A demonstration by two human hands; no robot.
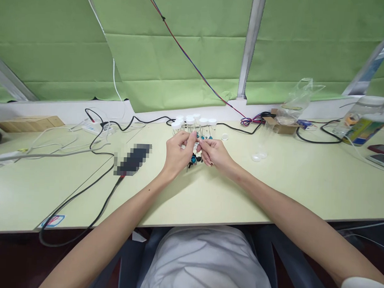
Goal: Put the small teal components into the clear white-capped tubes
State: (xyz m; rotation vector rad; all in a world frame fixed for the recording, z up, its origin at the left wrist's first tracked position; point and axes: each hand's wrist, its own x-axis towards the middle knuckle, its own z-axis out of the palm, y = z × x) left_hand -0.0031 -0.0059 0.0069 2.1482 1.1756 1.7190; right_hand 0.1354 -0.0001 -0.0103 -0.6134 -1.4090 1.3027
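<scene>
My left hand point(180, 153) and my right hand point(217, 154) meet above the middle of the table, their thumbs and fingers pinched close together. Whatever is between the fingertips is too small to make out. Just below them lies a small pile of blue and black parts point(194, 158) with thin leads, partly covered by my hands. Behind my fingers stand several clear vials with white caps point(203, 121); small blue-green parts point(210, 137) show in the lower part of some. A loose white cap point(224, 136) lies to the right of the vials.
Two clear tubes point(260, 152) are on the table to the right. A blurred-out dark device point(135, 159) with a black cable lies at left. Farther right are a cardboard box point(282, 126) with a plastic bag, a jar point(368, 109) and phones point(380, 161). Wooden blocks point(30, 123) sit far left.
</scene>
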